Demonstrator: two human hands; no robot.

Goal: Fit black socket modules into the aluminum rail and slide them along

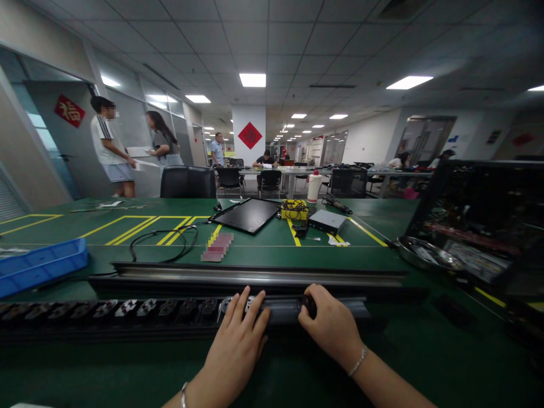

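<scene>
A long dark channel rail [284, 310] lies across the near part of the green table. Along its left side sits a row of small black-and-silver plug-like modules [127, 307], several side by side. My left hand [238, 340] rests with fingers stretched out over the right end of that row, covering part of the last modules. To its right, my right hand [331, 323] pinches a small black part [310, 306] between thumb and fingers, at the rail; the fingers hide much of it. Bare grey channel shows between the two hands.
Behind lies a second long metal rail [255, 276]. A blue tray [42, 266] stands left; a black flat screen [250, 214], a yellow box with cables [294, 209] and a grey drive box [327, 221] lie farther back. An open computer case [480, 226] and metal bowl [419, 252] stand right.
</scene>
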